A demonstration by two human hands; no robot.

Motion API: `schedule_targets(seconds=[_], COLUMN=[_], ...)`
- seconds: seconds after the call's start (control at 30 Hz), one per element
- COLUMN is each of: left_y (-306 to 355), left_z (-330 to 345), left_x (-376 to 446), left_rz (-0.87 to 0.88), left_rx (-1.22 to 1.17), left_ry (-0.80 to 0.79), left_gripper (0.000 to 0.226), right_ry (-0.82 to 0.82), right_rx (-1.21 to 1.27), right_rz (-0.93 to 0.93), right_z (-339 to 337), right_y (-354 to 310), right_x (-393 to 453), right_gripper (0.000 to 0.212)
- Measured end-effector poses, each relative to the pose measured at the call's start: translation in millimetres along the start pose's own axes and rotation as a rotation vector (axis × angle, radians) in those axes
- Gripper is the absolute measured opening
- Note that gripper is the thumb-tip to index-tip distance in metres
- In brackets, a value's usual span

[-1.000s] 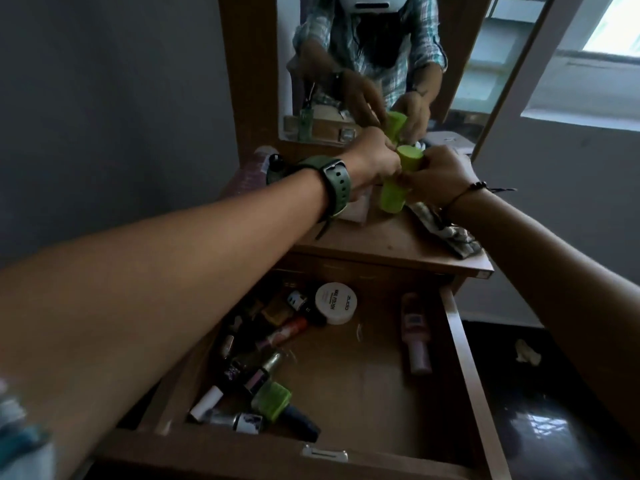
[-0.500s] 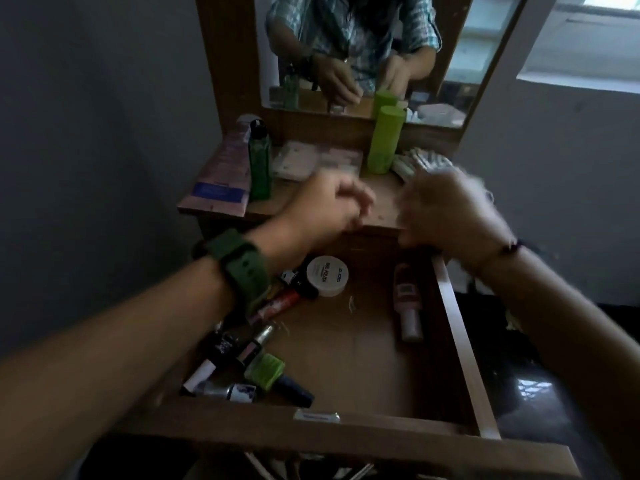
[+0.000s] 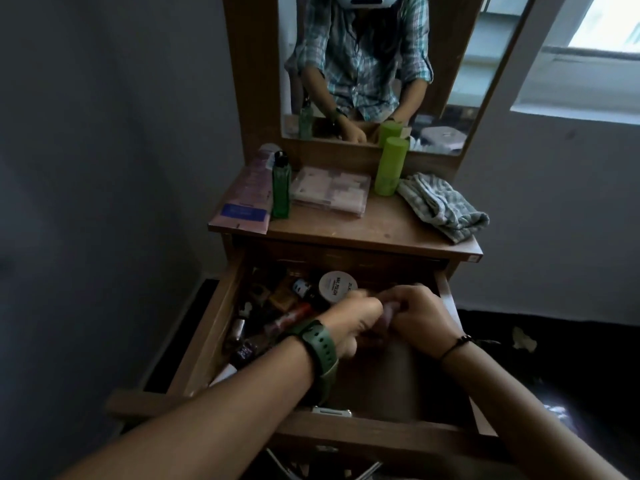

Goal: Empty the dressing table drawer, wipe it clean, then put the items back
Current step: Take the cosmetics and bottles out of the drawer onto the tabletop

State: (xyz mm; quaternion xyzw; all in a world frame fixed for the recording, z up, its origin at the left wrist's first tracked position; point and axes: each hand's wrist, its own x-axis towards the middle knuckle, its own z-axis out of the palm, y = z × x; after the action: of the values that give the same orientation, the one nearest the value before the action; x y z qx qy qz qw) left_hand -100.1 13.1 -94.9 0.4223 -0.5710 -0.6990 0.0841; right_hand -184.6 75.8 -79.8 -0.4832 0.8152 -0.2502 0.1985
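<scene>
The drawer (image 3: pixel 207 341) of the dressing table stands pulled out. Both my hands are inside it, meeting over a pale pink bottle (image 3: pixel 387 315) near the right side. My right hand (image 3: pixel 424 317) curls round the bottle from the right. My left hand (image 3: pixel 353 322), blurred, has its fingers curled against the bottle's left side. A white round jar (image 3: pixel 337 287) lies at the back of the drawer. Several small bottles (image 3: pixel 277 315) are heaped along the left wall. A light green bottle (image 3: pixel 389 166) stands upright on the tabletop (image 3: pixel 363 230).
On the tabletop are a dark green bottle (image 3: pixel 281 185), a pink tube (image 3: pixel 247 195), flat clear packs (image 3: pixel 330 192) and a folded grey striped cloth (image 3: pixel 443 206). A mirror (image 3: pixel 374 64) rises behind. The drawer's front rim (image 3: pixel 381 434) is near me, with dark floor to the right.
Both hands let go of the light green bottle, which now stands on the tabletop. They dropped into the drawer and closed on the pink bottle.
</scene>
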Motion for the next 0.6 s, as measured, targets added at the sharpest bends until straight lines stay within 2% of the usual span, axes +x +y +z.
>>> schedule_targets(seconds=[0.07, 0.2, 0.3, 0.43, 0.6], left_y=[14.9, 59.8, 104.4, 144.8, 150.4], left_z=[-5.6, -23.2, -34.2, -38.1, -43.5], left_x=[-17.8, -55.4, -68.0, -51.7, -15.0], left_rz=[0.071, 0.338, 0.491, 0.535, 0.464], left_rx=[-0.046, 0.164, 0.236, 0.084, 0.084], left_ry=[-0.039, -0.07, -0.067, 0.055, 0.169], left_gripper=[0.033, 0.023, 0.019, 0.005, 0.024], right_ry=[0.059, 0.248, 0.413, 0.488, 0.346], right_rx=[0.091, 0.219, 0.159, 0.141, 0.076], right_rz=[-0.097, -0.302, -0.408, -0.352, -0.181], right_z=[-11.4, -47.7, -80.2, -109.7, -111.2], right_y=[-8.0, -32.1, -54.4, -75.7, -69.4], right_x=[-9.7, -20.3, -4.5, 53.6, 113.1], right_gripper=[0.026, 0.023, 0.019, 0.023, 0.033])
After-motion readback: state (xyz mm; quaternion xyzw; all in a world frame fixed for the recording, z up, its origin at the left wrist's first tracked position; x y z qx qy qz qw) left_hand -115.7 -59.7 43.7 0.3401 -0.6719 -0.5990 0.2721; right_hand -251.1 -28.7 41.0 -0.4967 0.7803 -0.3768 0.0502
